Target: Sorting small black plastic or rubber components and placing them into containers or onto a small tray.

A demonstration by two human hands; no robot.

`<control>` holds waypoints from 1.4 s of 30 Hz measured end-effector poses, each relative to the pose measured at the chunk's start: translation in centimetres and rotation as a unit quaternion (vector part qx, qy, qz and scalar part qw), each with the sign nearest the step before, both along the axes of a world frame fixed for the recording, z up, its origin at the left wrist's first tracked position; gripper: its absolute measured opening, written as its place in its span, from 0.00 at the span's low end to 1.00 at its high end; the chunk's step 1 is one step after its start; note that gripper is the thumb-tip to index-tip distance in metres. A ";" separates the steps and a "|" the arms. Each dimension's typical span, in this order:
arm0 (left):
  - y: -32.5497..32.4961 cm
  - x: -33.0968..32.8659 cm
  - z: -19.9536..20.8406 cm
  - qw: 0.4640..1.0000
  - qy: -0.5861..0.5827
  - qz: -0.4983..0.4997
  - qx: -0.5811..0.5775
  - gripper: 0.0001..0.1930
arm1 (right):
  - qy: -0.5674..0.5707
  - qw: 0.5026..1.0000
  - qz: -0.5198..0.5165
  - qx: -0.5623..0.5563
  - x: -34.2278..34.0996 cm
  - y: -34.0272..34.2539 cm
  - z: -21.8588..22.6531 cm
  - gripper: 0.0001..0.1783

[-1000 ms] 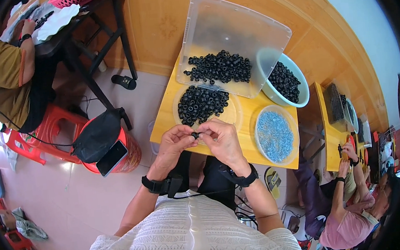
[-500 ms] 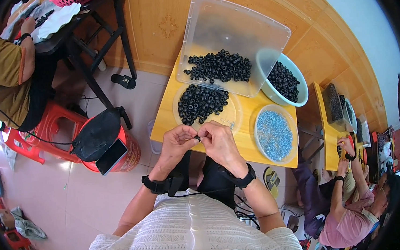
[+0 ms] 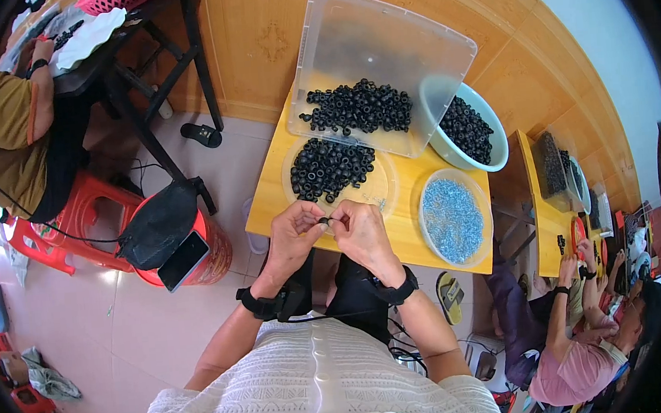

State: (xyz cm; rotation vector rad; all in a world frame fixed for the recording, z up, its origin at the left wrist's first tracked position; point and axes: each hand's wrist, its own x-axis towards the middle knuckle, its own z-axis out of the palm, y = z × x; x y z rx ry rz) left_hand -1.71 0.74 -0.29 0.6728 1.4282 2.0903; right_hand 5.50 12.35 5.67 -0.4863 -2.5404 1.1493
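My left hand (image 3: 294,234) and my right hand (image 3: 364,233) meet over the near edge of the yellow table (image 3: 266,205). Their thumbs and forefingers pinch a small black ring-shaped part (image 3: 324,220) between them. Just beyond my fingertips, a heap of loose black ring-shaped parts (image 3: 330,166) lies on a shallow round tray (image 3: 382,177). A few tiny clear pieces rest near the tray's right side. To the right of my right hand stands a round tub (image 3: 424,234) of small light-blue clear pieces (image 3: 453,220).
Behind the heap, a clear plastic box (image 3: 387,35) stands tilted, with more black parts in it. A pale green bowl (image 3: 502,146) of black parts is at right. On the left, a phone (image 3: 184,261) lies on a red bucket (image 3: 220,255). Co-workers sit left and right.
My hands stay together at the same spot, with the fingers shifted slightly around the black part. At right, the co-worker's hands have moved a little, and the view has shifted slightly.
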 end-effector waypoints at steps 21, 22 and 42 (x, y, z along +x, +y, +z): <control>0.6 0.7 0.2 0.988 -0.120 0.103 0.004 0.10 | 0.151 0.987 -0.052 0.032 0.3 -2.6 -2.4 0.14; 0.7 0.8 0.3 0.988 -0.120 0.102 0.003 0.10 | 0.145 0.987 -0.048 0.052 0.2 -2.6 -2.3 0.13; 0.2 0.8 0.7 0.979 -0.163 -0.088 -0.090 0.12 | 0.141 0.968 0.005 0.210 1.8 -0.3 -1.2 0.12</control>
